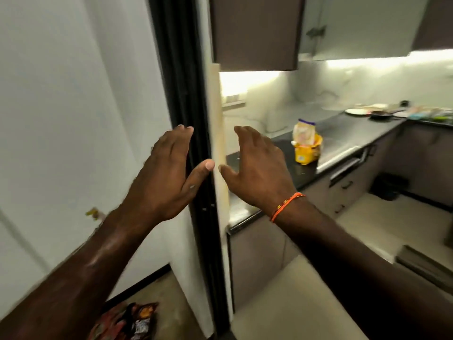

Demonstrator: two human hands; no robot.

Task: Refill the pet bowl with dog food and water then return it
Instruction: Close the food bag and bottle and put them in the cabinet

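My left hand and my right hand are both raised in front of me, fingers spread, holding nothing. They hover on either side of a black door frame at the kitchen entrance. A yellow bag with a white top stands on the dark counter beyond my right hand. A dark printed bag lies on the floor below my left arm. No pet bowl is in view.
A white wall fills the left. Brown upper cabinets hang over the counter, drawers sit below it. Plates and utensils lie at the counter's far end. A dark bin stands on the pale floor.
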